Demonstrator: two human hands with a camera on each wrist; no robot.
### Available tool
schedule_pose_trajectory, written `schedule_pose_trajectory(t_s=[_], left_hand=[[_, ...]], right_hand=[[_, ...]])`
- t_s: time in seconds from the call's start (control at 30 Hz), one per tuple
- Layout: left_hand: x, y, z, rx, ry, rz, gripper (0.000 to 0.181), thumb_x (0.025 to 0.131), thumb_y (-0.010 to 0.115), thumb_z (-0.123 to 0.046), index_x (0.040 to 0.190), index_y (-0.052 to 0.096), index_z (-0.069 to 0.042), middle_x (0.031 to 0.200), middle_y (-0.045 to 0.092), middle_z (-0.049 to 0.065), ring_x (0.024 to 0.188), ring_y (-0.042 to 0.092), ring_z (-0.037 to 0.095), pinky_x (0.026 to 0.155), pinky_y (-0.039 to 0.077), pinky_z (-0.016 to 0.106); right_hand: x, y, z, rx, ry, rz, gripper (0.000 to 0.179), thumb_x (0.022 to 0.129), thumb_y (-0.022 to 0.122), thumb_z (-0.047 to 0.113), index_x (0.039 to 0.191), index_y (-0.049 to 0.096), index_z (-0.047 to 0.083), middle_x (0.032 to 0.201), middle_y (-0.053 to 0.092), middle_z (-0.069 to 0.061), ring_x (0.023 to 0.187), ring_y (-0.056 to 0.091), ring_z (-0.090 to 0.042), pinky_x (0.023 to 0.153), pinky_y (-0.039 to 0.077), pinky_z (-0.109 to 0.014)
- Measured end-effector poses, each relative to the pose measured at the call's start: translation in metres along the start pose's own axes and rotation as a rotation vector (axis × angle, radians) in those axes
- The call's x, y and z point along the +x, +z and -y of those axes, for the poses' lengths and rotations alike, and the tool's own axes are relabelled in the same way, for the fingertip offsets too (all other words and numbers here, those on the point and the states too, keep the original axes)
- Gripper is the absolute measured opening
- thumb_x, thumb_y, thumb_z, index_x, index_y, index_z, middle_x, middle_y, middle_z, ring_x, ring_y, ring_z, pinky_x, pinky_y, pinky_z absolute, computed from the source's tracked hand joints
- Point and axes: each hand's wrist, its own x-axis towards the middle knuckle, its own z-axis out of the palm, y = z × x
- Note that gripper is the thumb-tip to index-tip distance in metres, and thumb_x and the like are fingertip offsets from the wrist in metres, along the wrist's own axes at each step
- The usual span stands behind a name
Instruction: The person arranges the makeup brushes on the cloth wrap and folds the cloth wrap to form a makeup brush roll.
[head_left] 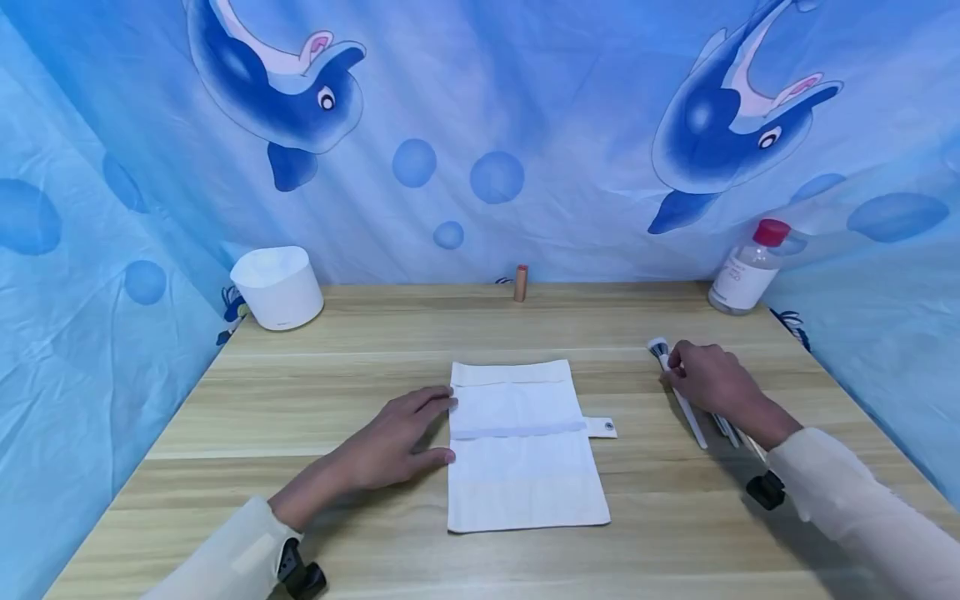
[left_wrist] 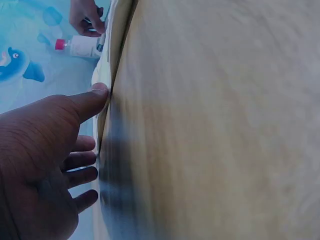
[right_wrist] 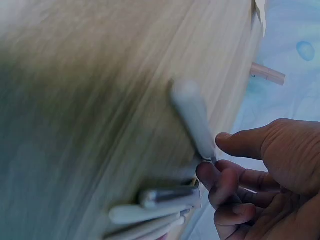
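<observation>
A white fabric pouch [head_left: 517, 475] lies flat and unfolded on the table, its snap strap [head_left: 601, 427] sticking out to the right. My left hand [head_left: 405, 442] rests at the pouch's left edge, fingers extended and thumb apart; the left wrist view shows the thumb touching that edge. Over on the right, my right hand [head_left: 716, 379] pinches a makeup brush [head_left: 688, 417] near its bristle end, between thumb and forefinger. The brush's white handle [right_wrist: 192, 117] slants toward the table. Several more brushes [right_wrist: 150, 212] lie beside it, partly hidden under the right hand in the head view.
At the back left stands a white round container [head_left: 279, 287]. A small copper-coloured tube [head_left: 521, 283] is upright at the back edge. A clear bottle with a red cap [head_left: 746, 271] stands at the back right. Blue dolphin-printed cloth [head_left: 465, 100] hangs behind the wooden table [head_left: 360, 333].
</observation>
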Motion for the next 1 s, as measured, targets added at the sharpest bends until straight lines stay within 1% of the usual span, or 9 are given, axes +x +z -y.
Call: schedule_pose_trajectory(t_s=[0.13, 0.27, 0.33, 0.4, 0.5, 0.67, 0.87, 0.93, 1.0], left_hand=[[0.003, 0.002, 0.003, -0.007, 0.013, 0.001, 0.073, 0.094, 0.069, -0.046, 0.147, 0.047, -0.002, 0.154, 0.04, 0.016, 0.142, 0.035, 0.032, 0.109, 0.031, 0.057], [0.006, 0.001, 0.005, -0.013, 0.003, 0.013, 0.07, 0.092, 0.071, -0.045, 0.146, 0.05, -0.005, 0.152, 0.042, 0.014, 0.141, 0.037, 0.03, 0.108, 0.031, 0.057], [0.007, -0.001, 0.006, -0.023, -0.014, 0.033, 0.069, 0.091, 0.072, -0.046, 0.145, 0.051, -0.007, 0.151, 0.043, 0.013, 0.14, 0.038, 0.029, 0.108, 0.031, 0.057], [0.008, -0.003, 0.006, -0.03, -0.032, 0.053, 0.069, 0.09, 0.073, -0.046, 0.144, 0.052, -0.008, 0.15, 0.043, 0.012, 0.139, 0.038, 0.029, 0.108, 0.031, 0.057], [0.009, -0.004, 0.006, -0.039, -0.047, 0.065, 0.067, 0.089, 0.075, -0.045, 0.141, 0.054, -0.009, 0.147, 0.045, 0.011, 0.136, 0.041, 0.029, 0.107, 0.031, 0.057], [0.011, -0.002, 0.01, -0.054, -0.078, 0.079, 0.067, 0.086, 0.077, -0.048, 0.138, 0.056, -0.012, 0.144, 0.045, 0.006, 0.134, 0.039, 0.028, 0.105, 0.03, 0.056], [0.012, -0.002, 0.013, -0.073, -0.08, 0.077, 0.069, 0.083, 0.077, -0.053, 0.136, 0.058, -0.013, 0.144, 0.044, 0.003, 0.135, 0.036, 0.026, 0.104, 0.03, 0.055], [0.013, -0.003, 0.014, -0.075, -0.079, 0.075, 0.068, 0.083, 0.077, -0.054, 0.135, 0.058, -0.014, 0.144, 0.044, 0.002, 0.135, 0.036, 0.026, 0.103, 0.03, 0.055], [0.014, -0.002, 0.015, -0.073, -0.082, 0.076, 0.068, 0.083, 0.076, -0.055, 0.135, 0.058, -0.016, 0.144, 0.043, 0.001, 0.136, 0.036, 0.025, 0.104, 0.03, 0.055]], right_hand=[[0.003, 0.002, 0.002, 0.013, 0.006, 0.002, 0.023, 0.094, 0.07, 0.015, 0.104, 0.057, -0.001, 0.082, 0.059, -0.011, 0.063, 0.054, -0.02, 0.051, 0.045, -0.031], [0.008, 0.0, 0.009, 0.066, 0.02, 0.025, 0.027, 0.097, 0.066, 0.017, 0.113, 0.054, -0.001, 0.09, 0.063, -0.015, 0.067, 0.058, -0.021, 0.052, 0.047, -0.032], [0.012, -0.003, 0.016, 0.109, -0.002, 0.02, 0.032, 0.098, 0.064, 0.018, 0.121, 0.053, -0.002, 0.093, 0.066, -0.017, 0.069, 0.06, -0.021, 0.054, 0.049, -0.032], [0.017, -0.007, 0.025, 0.159, -0.051, 0.002, 0.037, 0.098, 0.063, 0.018, 0.127, 0.053, -0.003, 0.094, 0.068, -0.016, 0.071, 0.063, -0.02, 0.056, 0.05, -0.033], [0.027, -0.013, 0.043, 0.293, -0.157, -0.017, 0.038, 0.098, 0.063, 0.016, 0.131, 0.055, -0.004, 0.094, 0.07, -0.014, 0.073, 0.066, -0.02, 0.06, 0.054, -0.036], [0.041, -0.013, 0.084, 0.642, -0.262, 0.047, 0.036, 0.098, 0.064, 0.011, 0.131, 0.056, -0.002, 0.1, 0.067, -0.019, 0.079, 0.069, -0.028, 0.073, 0.058, -0.045], [0.049, -0.002, 0.136, 0.981, -0.3, 0.133, 0.036, 0.098, 0.065, 0.007, 0.129, 0.05, -0.003, 0.115, 0.06, -0.022, 0.088, 0.068, -0.034, 0.079, 0.057, -0.047], [0.052, 0.004, 0.151, 1.066, -0.29, 0.151, 0.038, 0.097, 0.064, 0.004, 0.13, 0.046, -0.002, 0.115, 0.06, -0.024, 0.088, 0.068, -0.037, 0.081, 0.056, -0.052], [0.054, 0.011, 0.165, 1.117, -0.286, 0.168, 0.044, 0.097, 0.064, 0.002, 0.135, 0.042, -0.001, 0.115, 0.06, -0.026, 0.087, 0.069, -0.038, 0.082, 0.055, -0.054]])
